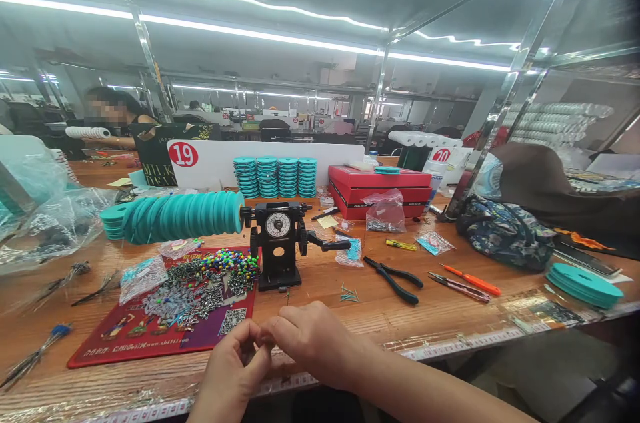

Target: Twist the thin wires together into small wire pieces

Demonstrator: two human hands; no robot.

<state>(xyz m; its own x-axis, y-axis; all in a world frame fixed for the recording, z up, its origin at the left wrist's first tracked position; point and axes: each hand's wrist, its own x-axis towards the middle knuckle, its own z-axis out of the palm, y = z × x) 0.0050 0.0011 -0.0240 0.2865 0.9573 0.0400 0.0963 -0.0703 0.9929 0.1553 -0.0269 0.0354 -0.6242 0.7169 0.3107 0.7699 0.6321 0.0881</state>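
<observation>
My left hand [235, 366] and my right hand [314, 336] meet above the front of the wooden table, fingertips pinched together. Whatever lies between them is too small or hidden to make out. Just beyond stands a black hand-crank winder [279, 256] with a round dial. A row of turquoise foam spools [185, 218] sits on its shaft, pointing left. Left of my hands, a red mat [125, 336] bears a heap of metal swivels [213, 293], clear sleeves [167, 303] and coloured beads [233, 263]. Small greenish pins [349, 293] lie to the right.
Pliers [395, 280], tweezers [460, 286] and an orange pen-like tool [471, 280] lie on the right. Turquoise spools [276, 176] are stacked behind the winder, beside a red box [380, 193]. Wire bundles [37, 356] lie at left. A measuring tape [440, 346] runs along the front edge. Another person [120, 116] sits behind.
</observation>
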